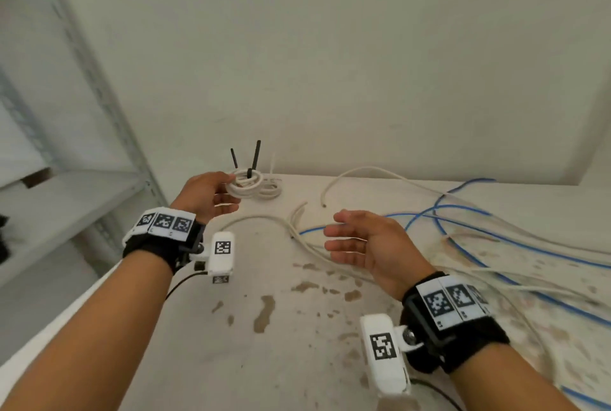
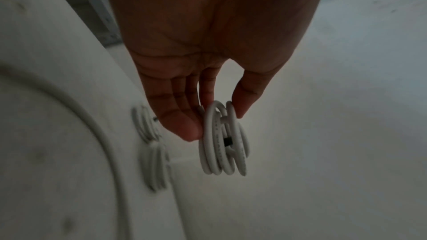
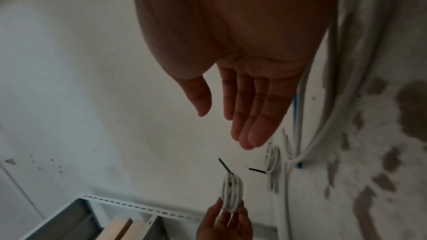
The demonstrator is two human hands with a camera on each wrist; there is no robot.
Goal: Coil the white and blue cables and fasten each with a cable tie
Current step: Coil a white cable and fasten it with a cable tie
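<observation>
The left hand point(image 1: 206, 194) holds a small white coil point(image 1: 245, 186) up in the air, above the far left part of the table point(image 1: 205, 344). Its thumb and fingertips point(image 2: 184, 127) pinch the near edge of the coil. The coil is a white cable wound into a few round loops, one on top of the other. A black cable tie point(image 1: 255, 156) goes around the loops, and its thin tail sticks straight up.

Just behind it, more white coils point(image 1: 271, 188) lie on the table by the wall. I cannot tell how many.

The right hand point(image 1: 365, 247) is wide open and holds nothing. Its fingers are straight and point to the left.

On the right side, long blue cables point(image 1: 463, 212) and white cables point(image 1: 380, 172) lie loose and mixed up across the table. The table top is white with brown spots.
</observation>
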